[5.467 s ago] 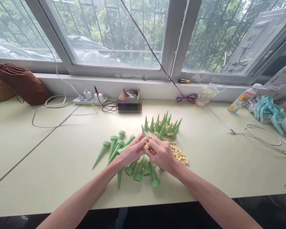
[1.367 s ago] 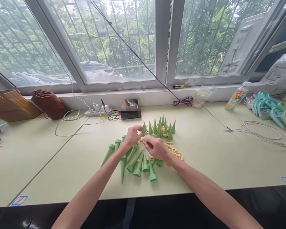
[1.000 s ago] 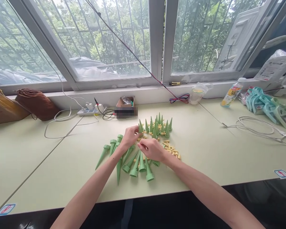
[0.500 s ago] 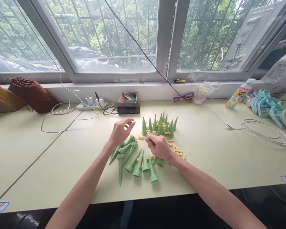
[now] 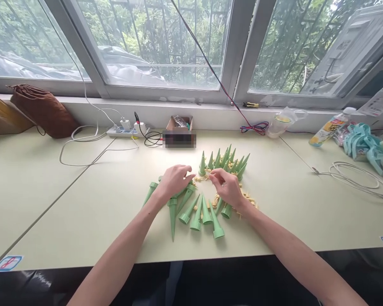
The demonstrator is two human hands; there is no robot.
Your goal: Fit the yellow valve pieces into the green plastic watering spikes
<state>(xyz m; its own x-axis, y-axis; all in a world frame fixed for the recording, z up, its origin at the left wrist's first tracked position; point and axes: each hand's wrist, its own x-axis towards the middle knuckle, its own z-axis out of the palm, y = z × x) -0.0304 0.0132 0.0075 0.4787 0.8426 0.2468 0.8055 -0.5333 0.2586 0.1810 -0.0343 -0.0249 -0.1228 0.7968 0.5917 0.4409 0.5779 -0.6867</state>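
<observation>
My left hand point(image 5: 176, 180) hovers over the left group of lying green watering spikes point(image 5: 172, 212), thumb and fingertips apart with nothing visible between them. My right hand point(image 5: 227, 185) is closed in a pinch beside the front of the upright green spikes point(image 5: 228, 158); whatever its fingertips hold is too small to make out. Small yellow valve pieces point(image 5: 250, 199) lie in a pile right of that hand, partly behind the wrist. A few more yellow pieces point(image 5: 200, 179) lie between the hands. Nearer me, several green spikes point(image 5: 217, 229) lie with their wide caps toward me.
Along the back stand a power strip point(image 5: 127, 131) with cables, a small open box point(image 5: 180, 123) and a brown drawstring bag point(image 5: 44, 111). To the right are a plastic cup in a bag point(image 5: 278, 124), a bottle point(image 5: 330, 128), teal clips point(image 5: 360, 140) and a white cable point(image 5: 354, 176).
A green spike with a yellow piece, earlier held in both hands, now stands at the left of the upright group. My left hand released it, drew back left, then lowered toward the lying spikes.
</observation>
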